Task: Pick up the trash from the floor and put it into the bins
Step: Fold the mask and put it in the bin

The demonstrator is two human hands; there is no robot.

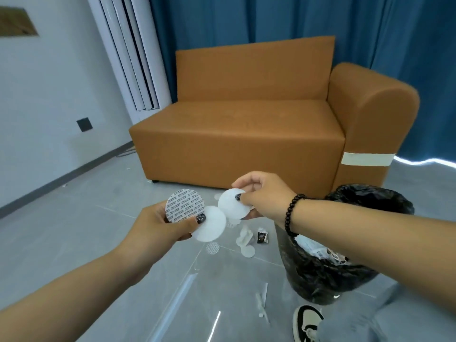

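Head view: my left hand (pixel 158 224) pinches a printed disc (pixel 183 206) and a plain white disc (pixel 209 227); my right hand (pixel 261 193) pinches another white disc (pixel 233 204). Just right stands the black-lined bin (pixel 345 275); scraps (pixel 246 240) lie on the floor (pixel 74 243) beneath.

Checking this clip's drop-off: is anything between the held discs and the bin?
Nothing visible blocks it. The right hand pinches a white disc, the left hand two more; the black-bagged bin stands open under the right forearm.
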